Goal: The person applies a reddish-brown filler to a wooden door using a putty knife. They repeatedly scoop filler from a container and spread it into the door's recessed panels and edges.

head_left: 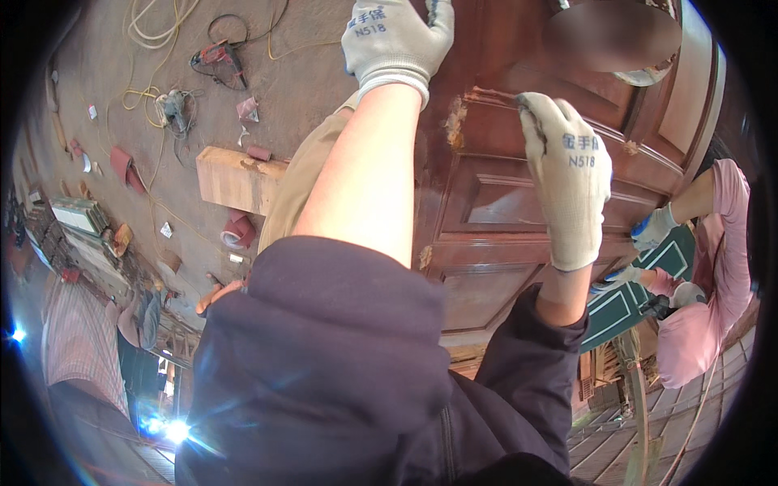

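A dark red-brown panelled wooden door (494, 206) lies in front of me and to my right, with pale filler-like patches (456, 125) along its joints. Over it is my right hand (569, 182), in a whitish knitted work glove. Its fingers are bent and pressed together. A thin reddish strip (493, 96) ends at those fingertips; whether it is a held piece or a mark on the door I cannot tell. My left hand (397, 40), gloved alike, reaches forward by the door's left edge. The picture's top edge cuts off its fingers.
On the floor at left lie a red and black power tool (219, 63), a grey corded tool (174, 111), yellow cables, sandpaper rolls (237, 230) and a wooden block (239, 182). A co-worker in pink (725, 259) handles a green panel (624, 296) at right. Another person (85, 340) is at lower left.
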A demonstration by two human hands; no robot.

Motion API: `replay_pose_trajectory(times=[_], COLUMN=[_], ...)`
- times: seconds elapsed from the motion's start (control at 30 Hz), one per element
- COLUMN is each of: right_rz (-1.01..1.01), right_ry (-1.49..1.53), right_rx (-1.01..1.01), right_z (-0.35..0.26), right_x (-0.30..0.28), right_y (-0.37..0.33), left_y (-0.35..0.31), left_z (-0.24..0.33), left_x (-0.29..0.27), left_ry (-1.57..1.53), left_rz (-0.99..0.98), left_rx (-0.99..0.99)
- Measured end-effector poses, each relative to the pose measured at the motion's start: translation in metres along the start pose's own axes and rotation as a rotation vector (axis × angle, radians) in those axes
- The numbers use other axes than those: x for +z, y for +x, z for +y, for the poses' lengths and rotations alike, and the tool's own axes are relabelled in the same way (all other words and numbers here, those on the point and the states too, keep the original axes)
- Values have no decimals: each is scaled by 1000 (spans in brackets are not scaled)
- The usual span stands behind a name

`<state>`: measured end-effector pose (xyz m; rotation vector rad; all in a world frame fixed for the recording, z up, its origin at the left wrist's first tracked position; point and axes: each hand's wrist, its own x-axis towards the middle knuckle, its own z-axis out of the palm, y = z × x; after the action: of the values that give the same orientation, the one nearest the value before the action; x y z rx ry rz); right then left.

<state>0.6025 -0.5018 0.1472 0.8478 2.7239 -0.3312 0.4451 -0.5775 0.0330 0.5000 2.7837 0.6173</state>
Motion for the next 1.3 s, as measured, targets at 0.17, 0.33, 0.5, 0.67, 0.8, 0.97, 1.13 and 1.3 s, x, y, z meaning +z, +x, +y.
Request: replay_pose_trajectory(times=[0.17,0.33,0.5,0.67,0.8,0.97,1.13,1.3], right_rz=[87,-20,-34,-67,-62,12,158,-183], right_ry=[-178,-450,-379,-333,-247,-184,358,1008], right_rx=[-213,-296,-307,-355,-352,-449,-102,353], right_z=[15,6,7,6,20,24,40,37], right_x=[13,7,12,19,26,17,14,16], right_y=[35,53,55,63,62,54,29,-17], left_y=[-2,-3,0,0,-2,-2,-3,-3], left_z=[-10,1,1,-11,-5,-3,-1,0], left_x=[6,6,7,5,4,8,5,6], left_ry=[18,8,12,45,23,-20,36,-10], left_rz=[43,24,10,34,8,7,39,46], left_rx=[14,19,17,16,0,32,11,35])
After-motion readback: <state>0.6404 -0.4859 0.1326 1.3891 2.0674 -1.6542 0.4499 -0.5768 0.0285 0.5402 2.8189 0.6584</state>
